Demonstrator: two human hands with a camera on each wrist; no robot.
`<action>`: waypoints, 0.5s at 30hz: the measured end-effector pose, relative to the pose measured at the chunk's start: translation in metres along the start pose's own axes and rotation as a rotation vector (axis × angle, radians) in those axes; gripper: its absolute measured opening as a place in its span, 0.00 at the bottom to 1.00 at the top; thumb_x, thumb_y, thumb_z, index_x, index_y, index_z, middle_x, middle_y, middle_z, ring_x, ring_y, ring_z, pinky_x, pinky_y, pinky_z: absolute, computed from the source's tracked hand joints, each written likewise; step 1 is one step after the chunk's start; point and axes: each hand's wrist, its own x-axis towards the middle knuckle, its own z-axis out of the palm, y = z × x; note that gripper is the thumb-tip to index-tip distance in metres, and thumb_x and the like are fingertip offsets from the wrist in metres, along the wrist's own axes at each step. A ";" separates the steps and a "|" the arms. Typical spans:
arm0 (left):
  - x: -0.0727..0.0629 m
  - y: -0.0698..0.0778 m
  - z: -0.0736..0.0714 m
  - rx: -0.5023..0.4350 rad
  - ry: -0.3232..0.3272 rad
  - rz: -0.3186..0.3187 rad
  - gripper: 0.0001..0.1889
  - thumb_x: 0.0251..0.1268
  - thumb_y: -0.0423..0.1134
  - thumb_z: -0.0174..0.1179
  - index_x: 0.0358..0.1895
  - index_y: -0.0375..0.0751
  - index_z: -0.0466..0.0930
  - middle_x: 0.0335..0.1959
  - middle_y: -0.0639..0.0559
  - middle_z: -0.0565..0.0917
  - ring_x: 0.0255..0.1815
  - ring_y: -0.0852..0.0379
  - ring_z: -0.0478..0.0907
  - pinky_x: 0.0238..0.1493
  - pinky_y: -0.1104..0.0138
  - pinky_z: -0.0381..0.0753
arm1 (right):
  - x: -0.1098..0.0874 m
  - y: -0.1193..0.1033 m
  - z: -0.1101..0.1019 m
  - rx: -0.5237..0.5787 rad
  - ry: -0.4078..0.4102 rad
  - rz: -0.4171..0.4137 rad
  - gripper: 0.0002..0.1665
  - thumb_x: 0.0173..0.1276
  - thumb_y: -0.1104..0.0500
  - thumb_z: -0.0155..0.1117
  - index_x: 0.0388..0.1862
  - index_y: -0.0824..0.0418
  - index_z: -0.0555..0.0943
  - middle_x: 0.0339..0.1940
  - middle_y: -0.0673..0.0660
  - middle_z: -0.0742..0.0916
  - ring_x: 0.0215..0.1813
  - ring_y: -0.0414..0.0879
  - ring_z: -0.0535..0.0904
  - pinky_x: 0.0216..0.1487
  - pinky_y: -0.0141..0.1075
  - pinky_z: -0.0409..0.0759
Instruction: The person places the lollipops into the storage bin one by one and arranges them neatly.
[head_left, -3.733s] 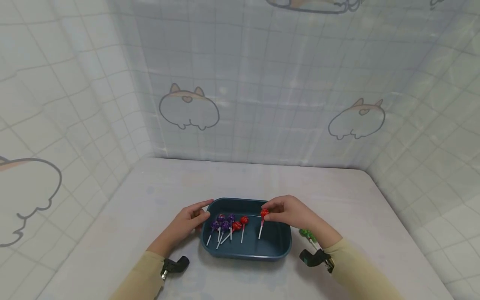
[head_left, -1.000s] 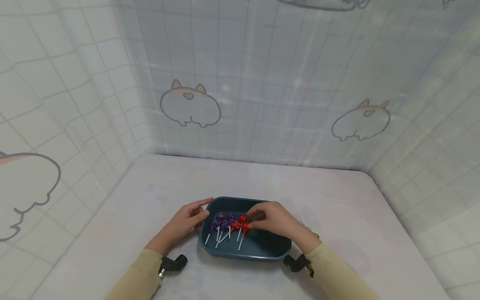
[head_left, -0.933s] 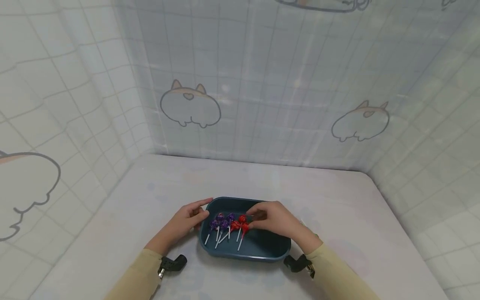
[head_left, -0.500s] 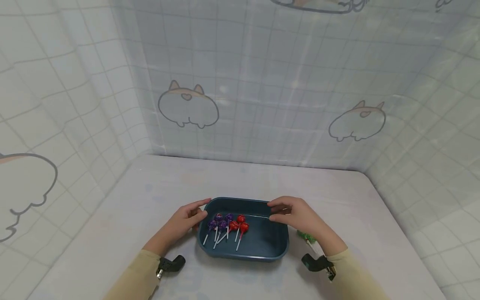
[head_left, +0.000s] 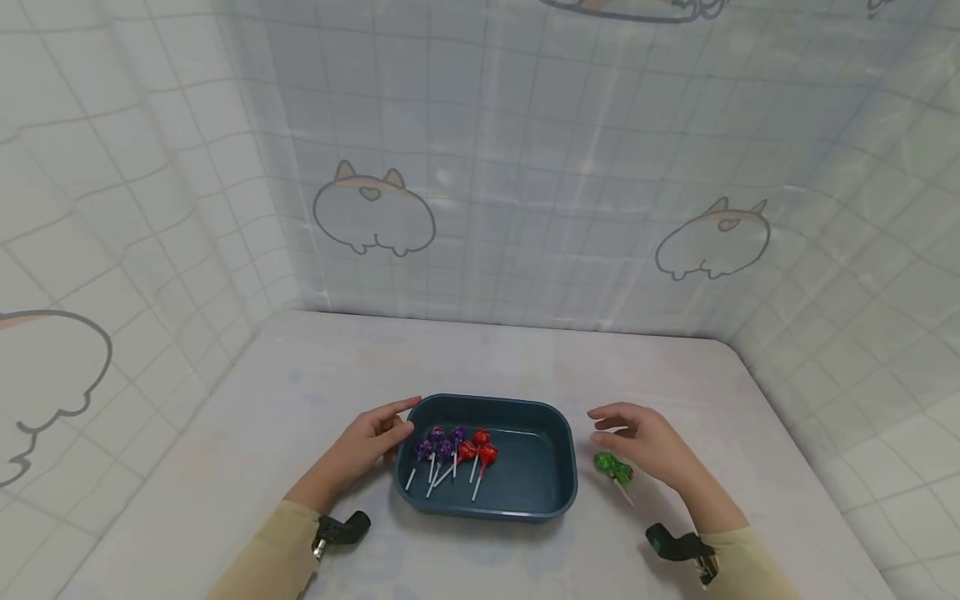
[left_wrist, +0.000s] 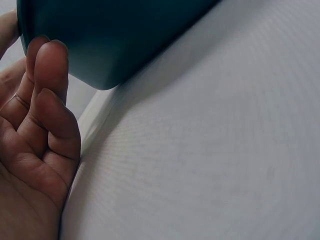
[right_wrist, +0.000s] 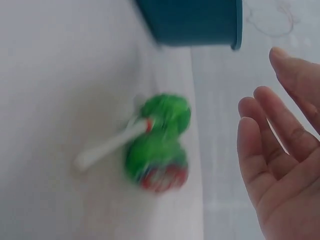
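Observation:
My left hand (head_left: 372, 435) rests against the left end of the dark teal tray (head_left: 525, 510), thumb and index fingertip at its rim. In the left wrist view the other fingers (left_wrist: 51, 67) bend loosely beside the tray's outer wall. Inside the tray's left half lie several purple lollipops (head_left: 446, 449) in a cluster, with red lollipops (head_left: 487, 454) just right of them. My right hand (head_left: 637, 433) hovers right of the tray, fingers relaxed and apart, holding nothing. Below its fingertips, green lollipops (head_left: 613, 467) lie on the table, their two wrapped heads close together in the right wrist view.
A white-covered table (head_left: 480, 354) carries the tray. Behind it hangs a pale gridded curtain (head_left: 517, 167) with cartoon outlines, continuing along both sides. A black camera mount (head_left: 678, 546) sits on the right wrist, another camera mount (head_left: 343, 527) on the left.
My right hand has let go of a red lollipop beside the other red ones, then moved right out of the tray to above the green lollipops. The left hand has stayed at the tray's rim.

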 end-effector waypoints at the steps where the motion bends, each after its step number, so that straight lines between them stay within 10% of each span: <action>1: 0.000 0.000 0.000 0.001 -0.002 0.001 0.25 0.72 0.50 0.59 0.69 0.56 0.72 0.33 0.44 0.79 0.28 0.47 0.76 0.29 0.62 0.79 | -0.003 0.003 -0.001 0.002 0.007 0.002 0.23 0.64 0.48 0.72 0.55 0.55 0.83 0.54 0.54 0.85 0.52 0.44 0.82 0.49 0.35 0.80; 15: 0.000 -0.001 0.000 -0.016 -0.009 0.017 0.25 0.72 0.50 0.59 0.70 0.55 0.71 0.32 0.43 0.78 0.27 0.49 0.75 0.28 0.62 0.78 | -0.025 0.034 -0.010 -0.029 0.063 0.082 0.19 0.68 0.52 0.68 0.56 0.57 0.84 0.54 0.51 0.85 0.53 0.47 0.82 0.51 0.41 0.80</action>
